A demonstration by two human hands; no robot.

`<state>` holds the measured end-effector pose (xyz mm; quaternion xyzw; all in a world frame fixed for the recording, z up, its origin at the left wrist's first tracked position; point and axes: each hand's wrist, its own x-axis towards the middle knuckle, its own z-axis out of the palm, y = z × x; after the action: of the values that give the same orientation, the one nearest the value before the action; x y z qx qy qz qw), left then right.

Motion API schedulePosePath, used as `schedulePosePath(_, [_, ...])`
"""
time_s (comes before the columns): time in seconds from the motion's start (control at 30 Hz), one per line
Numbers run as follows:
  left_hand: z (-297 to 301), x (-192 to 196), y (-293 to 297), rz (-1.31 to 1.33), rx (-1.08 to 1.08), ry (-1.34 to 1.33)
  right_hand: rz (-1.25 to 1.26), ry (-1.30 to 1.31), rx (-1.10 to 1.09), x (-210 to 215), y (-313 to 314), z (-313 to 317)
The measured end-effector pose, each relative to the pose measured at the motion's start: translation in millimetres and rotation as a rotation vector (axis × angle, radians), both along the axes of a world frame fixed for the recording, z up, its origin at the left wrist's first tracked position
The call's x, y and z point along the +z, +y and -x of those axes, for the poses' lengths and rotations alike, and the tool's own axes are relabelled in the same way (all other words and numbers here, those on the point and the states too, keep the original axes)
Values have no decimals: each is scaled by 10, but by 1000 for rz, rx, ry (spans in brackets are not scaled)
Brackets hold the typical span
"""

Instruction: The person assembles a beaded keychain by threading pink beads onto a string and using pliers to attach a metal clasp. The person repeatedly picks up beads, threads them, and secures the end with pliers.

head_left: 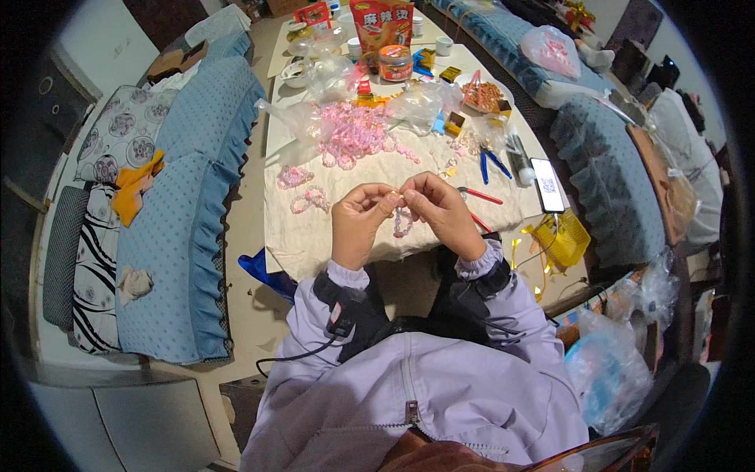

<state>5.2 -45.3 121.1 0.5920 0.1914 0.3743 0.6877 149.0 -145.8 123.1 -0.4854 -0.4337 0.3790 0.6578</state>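
Head view looks down on a long bench [487, 63] between two blue-covered sofas, one sofa [177, 236] along the person's left and the other [605, 173] along the right. A cream cloth [362, 177] covers the near part of the bench. On the cloth, beyond the hands, lies a heap of pink beaded pieces [354, 134] spilling from clear plastic bags [421, 102]. Two small pink bead loops [303, 189] lie to the left of the hands. Further back stand a red snack bag [381, 23], a round jar [395, 63] and a plate of small parts [486, 96]. To the right of the hands lie blue-handled pliers [494, 164], red-handled pliers [478, 195] and a phone [547, 185] with a lit screen. A yellow basket [565, 236] sits at the bench's right edge.

Both hands meet over the near edge of the cloth. The left hand [358, 224] has its grip pressed together, thumb and forefinger pinching the top of a pink bead string [403, 222]. The right hand [442, 211] pinches the same string from the other side, fingertips touching those of the left. The string hangs down between the two hands, just above the cloth.
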Motion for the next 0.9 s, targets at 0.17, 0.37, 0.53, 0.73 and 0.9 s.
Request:
schedulePosePath(0.17, [-3, 52, 9, -115, 43, 38, -32, -162, -84, 37, -5, 37])
schedulePosePath(0.37, [-1, 143, -8, -424, 186, 124, -26, -192, -194, 77, -10, 79])
schedulePosePath(0.53, [2, 199, 14, -352, 140, 95, 31, -51, -139, 106, -34, 97])
schedulePosePath(0.73, [20, 293, 151, -379, 95, 61, 100, 149, -51, 138, -41, 79])
schedulePosePath(0.9, [80, 373, 249, -317, 15, 91, 63, 102, -42, 149, -45, 95])
